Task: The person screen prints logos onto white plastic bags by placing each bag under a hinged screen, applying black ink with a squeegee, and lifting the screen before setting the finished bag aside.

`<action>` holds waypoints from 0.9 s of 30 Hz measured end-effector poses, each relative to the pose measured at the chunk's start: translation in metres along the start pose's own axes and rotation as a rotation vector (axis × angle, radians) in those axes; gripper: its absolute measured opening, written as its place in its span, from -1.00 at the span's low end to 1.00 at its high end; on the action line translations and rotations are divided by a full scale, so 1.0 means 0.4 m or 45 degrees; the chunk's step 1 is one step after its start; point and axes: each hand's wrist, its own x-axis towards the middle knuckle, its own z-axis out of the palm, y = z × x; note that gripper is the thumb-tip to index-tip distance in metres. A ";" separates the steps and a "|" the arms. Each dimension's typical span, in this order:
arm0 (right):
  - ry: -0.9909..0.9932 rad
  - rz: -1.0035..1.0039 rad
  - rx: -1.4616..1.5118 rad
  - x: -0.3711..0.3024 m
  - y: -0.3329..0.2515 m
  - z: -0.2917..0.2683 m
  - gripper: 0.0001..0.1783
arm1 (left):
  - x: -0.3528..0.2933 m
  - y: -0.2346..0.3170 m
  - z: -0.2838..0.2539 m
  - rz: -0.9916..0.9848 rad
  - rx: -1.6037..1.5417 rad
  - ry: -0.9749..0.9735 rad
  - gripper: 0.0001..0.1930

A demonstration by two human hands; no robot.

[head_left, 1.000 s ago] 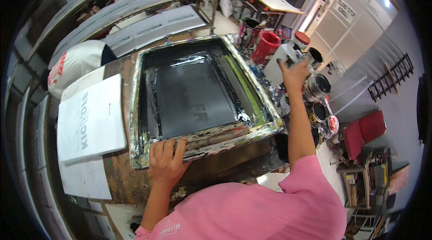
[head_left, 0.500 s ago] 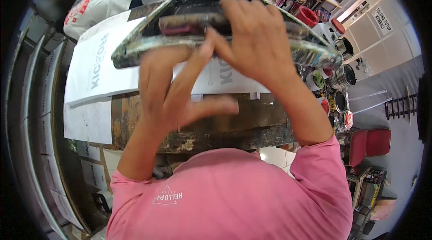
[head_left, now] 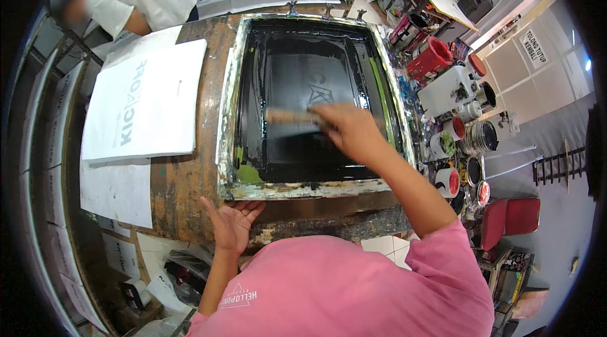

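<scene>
A screen-printing frame (head_left: 303,190) lies flat on the worn wooden table (head_left: 183,195), its mesh coated with wet black ink. My right hand (head_left: 351,129) is closed round a wooden-handled squeegee (head_left: 288,116), which is over the middle of the inked mesh and slightly blurred. Dark lettering shows faintly in the ink beyond it. Below the frame's near left corner is my left hand (head_left: 232,224), palm up, its fingers spread at the near edge of the frame and holding nothing.
A stack of printed white sheets (head_left: 148,103) is on the table's left. Clamps (head_left: 292,9) line the frame's far edge. Ink tubs, including a red bucket (head_left: 430,59), crowd the right side. Another person (head_left: 148,2) bends at the far left; a red chair (head_left: 509,220) stands right.
The frame has come down from a raised tilt to lie flat. My left hand has dropped toward me, and the squeegee is now in my right hand. The other person has shifted.
</scene>
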 end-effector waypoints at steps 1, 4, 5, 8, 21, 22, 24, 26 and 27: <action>0.048 -0.034 -0.067 0.058 0.057 0.013 -0.60 | 0.002 -0.008 -0.010 -0.024 0.014 0.019 0.13; 0.144 -0.005 -0.246 0.219 0.225 0.063 -0.63 | 0.034 -0.025 -0.039 -0.088 0.018 0.031 0.13; 0.172 -0.033 -0.277 0.269 0.277 0.083 -0.64 | 0.036 -0.027 -0.038 -0.096 0.008 0.056 0.14; 0.198 -0.104 -0.372 0.405 0.395 0.127 -0.65 | 0.038 -0.035 -0.039 -0.102 -0.006 0.079 0.16; 0.051 0.004 -0.497 0.277 0.339 0.229 -0.59 | 0.041 -0.053 -0.088 -0.093 0.010 0.088 0.18; 0.035 0.005 -0.490 0.231 0.306 0.223 -0.59 | 0.041 -0.052 -0.083 -0.088 0.001 0.074 0.17; -0.004 0.039 -0.469 0.140 0.229 0.212 -0.59 | 0.040 -0.048 -0.076 -0.071 -0.019 0.043 0.17; -0.034 0.084 -0.401 0.043 0.146 0.199 -0.61 | 0.039 -0.051 -0.064 -0.053 -0.016 0.044 0.19; -0.032 0.097 -0.355 -0.005 0.107 0.185 -0.61 | 0.043 -0.051 -0.063 -0.061 -0.016 0.025 0.20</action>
